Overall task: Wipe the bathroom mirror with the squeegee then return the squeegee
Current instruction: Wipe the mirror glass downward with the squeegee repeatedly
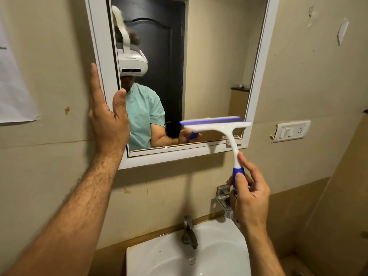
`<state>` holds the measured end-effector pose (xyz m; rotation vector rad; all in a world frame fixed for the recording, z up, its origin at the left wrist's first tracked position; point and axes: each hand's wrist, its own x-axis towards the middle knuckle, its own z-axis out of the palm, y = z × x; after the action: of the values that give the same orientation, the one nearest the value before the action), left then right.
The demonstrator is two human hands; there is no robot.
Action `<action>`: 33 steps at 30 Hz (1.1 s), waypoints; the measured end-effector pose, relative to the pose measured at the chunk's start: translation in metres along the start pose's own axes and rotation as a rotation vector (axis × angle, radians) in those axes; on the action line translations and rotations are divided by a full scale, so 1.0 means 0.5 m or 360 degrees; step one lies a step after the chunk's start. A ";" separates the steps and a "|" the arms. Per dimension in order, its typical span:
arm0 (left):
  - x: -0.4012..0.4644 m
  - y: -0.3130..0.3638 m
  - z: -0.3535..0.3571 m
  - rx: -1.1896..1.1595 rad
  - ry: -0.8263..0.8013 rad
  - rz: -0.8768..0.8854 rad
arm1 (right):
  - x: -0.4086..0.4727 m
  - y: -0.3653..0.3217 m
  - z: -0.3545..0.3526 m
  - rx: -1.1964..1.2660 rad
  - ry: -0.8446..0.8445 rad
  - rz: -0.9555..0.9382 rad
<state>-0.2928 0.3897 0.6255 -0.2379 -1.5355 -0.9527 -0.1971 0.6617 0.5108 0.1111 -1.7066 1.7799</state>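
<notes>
The bathroom mirror (209,66) hangs on the beige wall in a white frame. My right hand (248,194) grips the blue handle of a white squeegee (227,130), whose blade lies level against the glass near the lower right corner. My left hand (108,116) rests flat on the left side of the frame, fingers straight up and thumb over the edge of the glass. The mirror reflects a person in a green shirt wearing a white headset.
Below the mirror sits a white sink (199,255) with a metal tap (189,232). A second metal fitting (224,196) is on the wall behind my right hand. A switch plate (291,131) is on the right wall, and a paper sheet (12,86) hangs at left.
</notes>
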 end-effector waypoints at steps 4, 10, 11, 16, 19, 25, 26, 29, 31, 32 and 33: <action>-0.001 -0.007 0.000 -0.0048 0.0004 0.0034 | 0.043 -0.047 0.016 0.0032 0.0006 -0.0080; 0.004 -0.023 -0.001 0.0007 0.0013 0.0044 | 0.041 -0.014 0.009 0.0065 0.0002 0.0019; 0.004 -0.024 -0.002 0.0013 0.0012 0.0040 | 0.028 -0.002 0.003 0.0058 -0.0015 0.0050; 0.004 -0.021 -0.002 0.0071 0.0033 0.0077 | -0.015 0.021 -0.031 -0.0045 -0.0068 0.0126; 0.006 -0.024 -0.001 0.0110 0.0034 0.0089 | 0.003 -0.004 -0.030 -0.0015 -0.0044 0.0083; 0.006 -0.031 0.000 0.0140 0.0027 0.0079 | 0.046 -0.033 0.006 0.0043 -0.0024 -0.0017; 0.006 -0.031 0.001 0.0122 0.0022 0.0072 | 0.042 -0.027 0.006 0.0060 -0.0024 -0.0008; 0.002 -0.035 0.001 0.0051 0.0010 0.0064 | 0.016 0.002 -0.003 0.0052 -0.0039 0.0041; 0.001 -0.031 0.002 0.0018 0.0004 0.0056 | 0.000 0.019 -0.014 0.0006 -0.0045 0.0082; 0.001 -0.028 0.002 0.0005 0.0013 0.0044 | -0.006 0.024 -0.020 -0.0018 -0.0049 0.0096; 0.000 -0.027 0.003 -0.0002 0.0026 0.0045 | -0.010 0.027 -0.024 -0.0037 -0.0052 0.0103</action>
<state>-0.3025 0.3820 0.6199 -0.2516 -1.5128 -0.9313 -0.1954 0.6719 0.4948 0.0761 -1.7720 1.8133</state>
